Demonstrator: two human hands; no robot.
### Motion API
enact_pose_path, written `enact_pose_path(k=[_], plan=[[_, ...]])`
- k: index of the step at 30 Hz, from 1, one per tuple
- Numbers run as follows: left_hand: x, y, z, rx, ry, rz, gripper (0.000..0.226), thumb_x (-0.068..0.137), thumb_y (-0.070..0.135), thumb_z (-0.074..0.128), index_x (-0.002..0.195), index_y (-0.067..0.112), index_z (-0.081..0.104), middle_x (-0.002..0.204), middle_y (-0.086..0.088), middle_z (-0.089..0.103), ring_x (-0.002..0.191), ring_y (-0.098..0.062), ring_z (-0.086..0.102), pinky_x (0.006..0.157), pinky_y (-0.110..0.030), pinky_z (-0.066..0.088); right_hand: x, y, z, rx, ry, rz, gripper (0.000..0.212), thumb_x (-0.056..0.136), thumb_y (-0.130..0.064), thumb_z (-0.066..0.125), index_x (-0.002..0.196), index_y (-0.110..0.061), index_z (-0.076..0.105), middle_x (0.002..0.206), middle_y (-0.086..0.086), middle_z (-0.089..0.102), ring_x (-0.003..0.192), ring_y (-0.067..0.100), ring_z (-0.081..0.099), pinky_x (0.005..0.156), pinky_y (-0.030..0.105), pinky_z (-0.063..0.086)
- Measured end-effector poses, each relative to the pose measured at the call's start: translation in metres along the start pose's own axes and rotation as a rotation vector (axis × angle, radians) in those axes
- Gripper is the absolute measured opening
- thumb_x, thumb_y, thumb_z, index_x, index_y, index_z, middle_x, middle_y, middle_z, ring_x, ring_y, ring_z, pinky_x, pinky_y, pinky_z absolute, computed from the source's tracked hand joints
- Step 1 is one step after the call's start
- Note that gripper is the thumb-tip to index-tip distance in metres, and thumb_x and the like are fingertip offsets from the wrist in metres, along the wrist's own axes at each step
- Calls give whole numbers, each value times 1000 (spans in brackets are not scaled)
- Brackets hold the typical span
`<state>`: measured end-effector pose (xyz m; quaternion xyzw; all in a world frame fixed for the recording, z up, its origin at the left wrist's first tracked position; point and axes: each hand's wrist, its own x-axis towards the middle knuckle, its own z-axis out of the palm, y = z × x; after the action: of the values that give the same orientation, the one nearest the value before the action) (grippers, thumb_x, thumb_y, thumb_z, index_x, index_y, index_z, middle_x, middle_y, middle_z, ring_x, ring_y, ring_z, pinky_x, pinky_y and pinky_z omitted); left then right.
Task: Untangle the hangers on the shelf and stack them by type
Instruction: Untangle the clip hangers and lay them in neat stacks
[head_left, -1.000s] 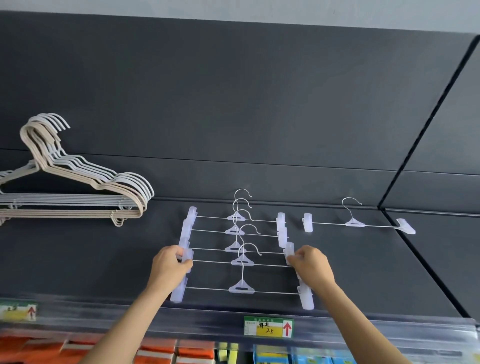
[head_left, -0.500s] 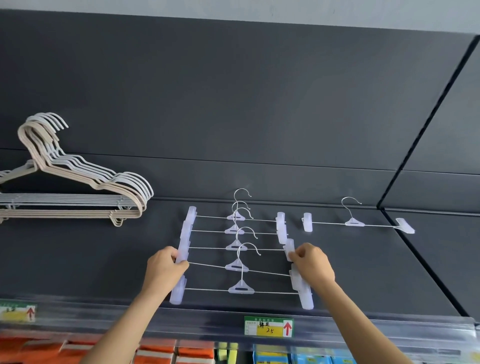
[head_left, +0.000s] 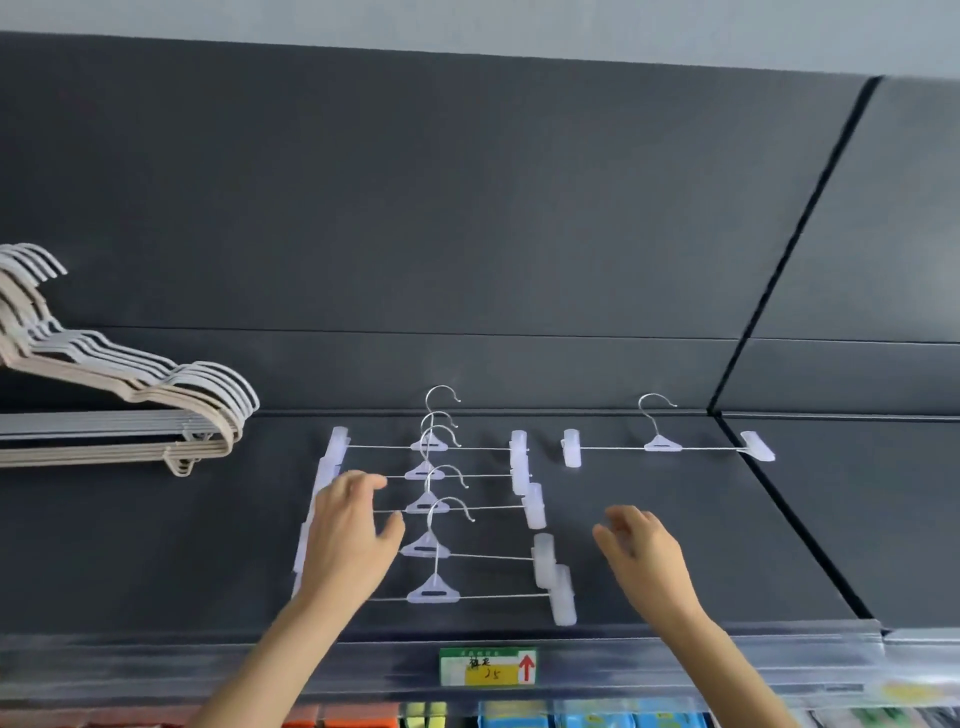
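Several clear clip hangers (head_left: 431, 545) with wire hooks lie in a staggered row on the dark shelf (head_left: 675, 545). A single clip hanger (head_left: 662, 446) lies apart at the back right. My left hand (head_left: 350, 535) hovers over the left clips of the row, fingers loosely spread, covering those clips. My right hand (head_left: 641, 551) is off to the right of the row, fingers relaxed, holding nothing. A stack of beige and white coat hangers (head_left: 130, 410) lies at the far left.
A clear front rail with a green and yellow price tag (head_left: 488, 666) runs along the shelf's front edge. Coloured packages (head_left: 519, 716) sit on the shelf below. A dark seam divides the shelf from the panel on the right.
Both hands let go of the clips they were holding. The right hand moved right, away from the row. The fourth hanger now lies slanted, nearer the front one. The camera shifted right.
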<state>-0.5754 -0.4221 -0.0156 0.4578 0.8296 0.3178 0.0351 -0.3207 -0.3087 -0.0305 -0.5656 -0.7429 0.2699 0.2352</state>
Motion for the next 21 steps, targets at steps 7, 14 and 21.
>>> enact_pose_path(k=[7, 14, 21], plan=[[-5, 114, 62, 37, -185, 254, 37, 90, 27, 52, 125, 15, 50, 130, -1, 49, 123, -21, 40, 103, -30, 32, -6, 66, -72, -357, 26, -94, 51, 93, -37, 46, 138, -14, 39, 137, 3, 47, 126, 26, 41, 100, 36, 37], [-42, 249, 143, 118, -356, 375, 42, 92, 34, 45, 132, 20, 42, 137, 4, 44, 129, -19, 35, 104, -29, 30, -14, 160, -174, -475, -2, -63, 51, 95, -40, 39, 142, -21, 28, 143, -3, 37, 133, 21, 30, 105, 33, 30], [-89, 373, 216, 111, -449, 440, 43, 92, 34, 46, 133, 20, 41, 139, 3, 43, 131, -19, 34, 105, -31, 31, -23, 258, -273, -470, 22, 9, 53, 95, -41, 38, 143, -22, 25, 145, -3, 35, 134, 20, 29, 108, 33, 28]])
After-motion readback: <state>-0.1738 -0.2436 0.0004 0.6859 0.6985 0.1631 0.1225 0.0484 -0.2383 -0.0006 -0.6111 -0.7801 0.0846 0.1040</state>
